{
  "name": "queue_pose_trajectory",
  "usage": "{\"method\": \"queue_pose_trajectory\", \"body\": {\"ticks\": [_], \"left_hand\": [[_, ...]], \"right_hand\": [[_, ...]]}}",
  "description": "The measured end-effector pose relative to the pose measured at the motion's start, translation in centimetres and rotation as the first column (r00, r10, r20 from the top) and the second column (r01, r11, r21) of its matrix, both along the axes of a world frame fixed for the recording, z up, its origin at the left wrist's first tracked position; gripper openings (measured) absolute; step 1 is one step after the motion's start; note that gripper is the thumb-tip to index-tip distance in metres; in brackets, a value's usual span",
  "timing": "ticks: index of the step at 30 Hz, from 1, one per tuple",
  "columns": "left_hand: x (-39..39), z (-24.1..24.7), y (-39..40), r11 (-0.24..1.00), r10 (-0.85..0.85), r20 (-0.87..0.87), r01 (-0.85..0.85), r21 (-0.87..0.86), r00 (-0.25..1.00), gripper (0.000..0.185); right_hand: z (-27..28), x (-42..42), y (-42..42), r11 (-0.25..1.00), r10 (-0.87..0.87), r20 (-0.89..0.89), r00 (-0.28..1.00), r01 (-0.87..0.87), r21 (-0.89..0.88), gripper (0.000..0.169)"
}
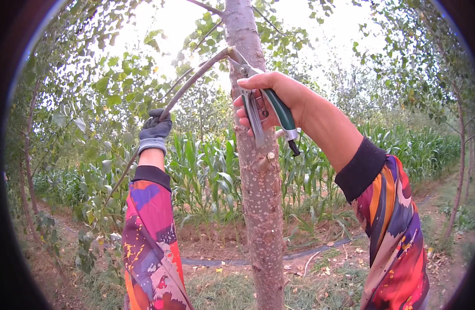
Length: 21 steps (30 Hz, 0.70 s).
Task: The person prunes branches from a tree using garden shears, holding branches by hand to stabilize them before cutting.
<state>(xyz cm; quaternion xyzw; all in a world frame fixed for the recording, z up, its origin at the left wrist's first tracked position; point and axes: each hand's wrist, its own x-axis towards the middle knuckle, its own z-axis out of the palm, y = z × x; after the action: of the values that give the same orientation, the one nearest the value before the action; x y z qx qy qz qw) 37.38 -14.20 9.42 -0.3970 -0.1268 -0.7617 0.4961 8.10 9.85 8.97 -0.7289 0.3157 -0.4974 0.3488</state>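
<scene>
My left hand (pixel 156 126), in a dark grey work glove, grips a leafy tree branch (pixel 195 79) that arches from the trunk down to the lower left. My bare right hand (pixel 280 97) holds pruning shears (pixel 286 112) with green and silver handles. Their blades are at the branch's upper end, beside the tree trunk (pixel 262 201); whether they have cut through there I cannot tell. Below my right hand, a short branch stub (pixel 265 161) with a pale cut end sticks out of the trunk.
Behind the trunk grow rows of corn plants (pixel 206 170). A dark hose or strip (pixel 226 262) runs across the ground among grass and dry leaves. Thin trees stand at left (pixel 28 155) and right (pixel 460 155), and more branches leave the trunk above.
</scene>
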Motion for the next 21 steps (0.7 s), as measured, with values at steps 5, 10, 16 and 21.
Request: {"method": "queue_pose_trajectory", "body": {"ticks": [5,10,16,21], "left_hand": [[-1.3,-0.1,-1.2,0.992,0.013,-0.071,-0.004,0.123,0.997,0.038],[-3.1,-1.7,-0.8,0.985,-0.052,-0.065,0.062,0.158,0.997,0.042],[-2.2,-5.1,0.7,0.993,0.111,-0.207,-0.114,-0.005,0.972,0.038],[-6.7,-9.4,8.6,0.85,0.389,0.493,-0.51,0.133,0.778,0.07]], "right_hand": [[0.6,1.7,-0.9,1.0,0.003,0.09,0.996,-0.005,0.015,0.036],[1.8,3.1,-1.7,0.988,-0.142,0.146,0.979,0.149,-0.037,0.035],[1.2,6.0,-2.2,0.957,-0.143,0.212,0.967,0.189,-0.219,0.026],[1.6,4.8,-3.3,0.946,-0.184,0.196,0.963,0.228,-0.232,0.024]]}}
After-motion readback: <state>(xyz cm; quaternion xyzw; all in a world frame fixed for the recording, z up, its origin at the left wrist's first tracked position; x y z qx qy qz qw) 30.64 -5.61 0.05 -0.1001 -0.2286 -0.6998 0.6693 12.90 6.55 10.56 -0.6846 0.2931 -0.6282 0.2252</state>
